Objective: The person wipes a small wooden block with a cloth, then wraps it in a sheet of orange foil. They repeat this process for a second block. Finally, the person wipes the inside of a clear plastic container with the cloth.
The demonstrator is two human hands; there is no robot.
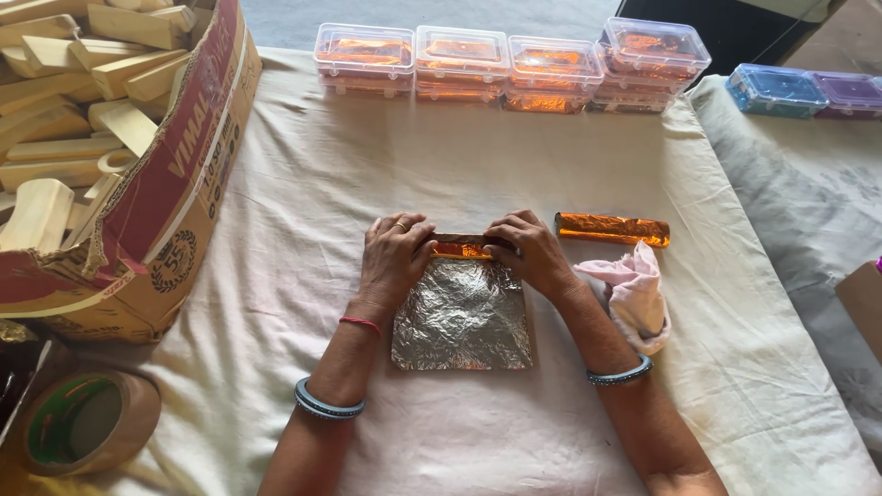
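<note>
A crinkled silver foil sheet [463, 315] lies flat on the cream cloth-covered table [303, 184], in the middle of the head view, its far edge wrapped up around a short orange-foil-covered bar [462, 246] that shows between the two hands. The left hand [395, 257], a ring on one finger, lies palm down with fingers bent over the left end of the bar, pressing the foil there. The right hand [528, 250] is curled over the right end in the same way, fingertips on the foil. Both hands are closed down on the bar and foil, not open. A red thread and a blue-grey bangle [328, 404] sit on the left forearm; a like bangle sits on the right.

Just to the right of the right hand lies a finished bar wrapped in orange foil [612, 229], apart from the hand. Nearer, a crumpled pink cloth [634, 294] rests beside the right wrist. Along the far edge of the table stands a row of clear plastic boxes holding orange foil pieces [510, 64]; farther right are a blue box [775, 90] and a purple box [847, 94]. At the left a torn cardboard carton [175, 184] is filled with pale wooden blocks [73, 92]. A roll of brown tape [87, 422] lies in the near left corner.
</note>
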